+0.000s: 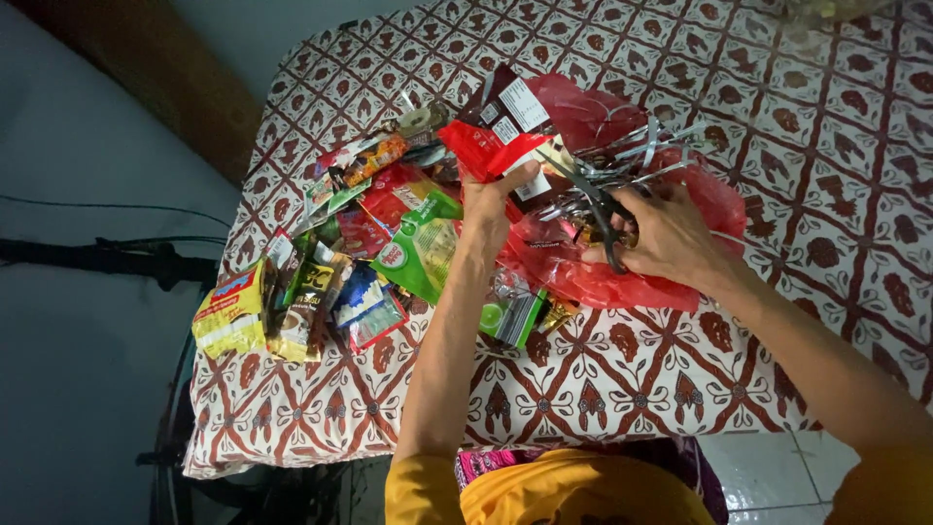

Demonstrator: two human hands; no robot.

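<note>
Left hand (489, 206): I'm pinching the red wrapper (483, 148), at 12 o'clock.
Right hand (661, 236): I'm gripping scissors (593, 199).
Risk: blades nicking my thumb.

A patterned cloth (777, 146) in brown, red and white covers the table. At its left edge lies a yellow packet (231, 313), with a blue sachet (362, 303) near it and a green packet (420, 255) further in. A small green-and-white pack (507, 313) lies near the front edge. White floor tiles (768, 472) show below.
</note>
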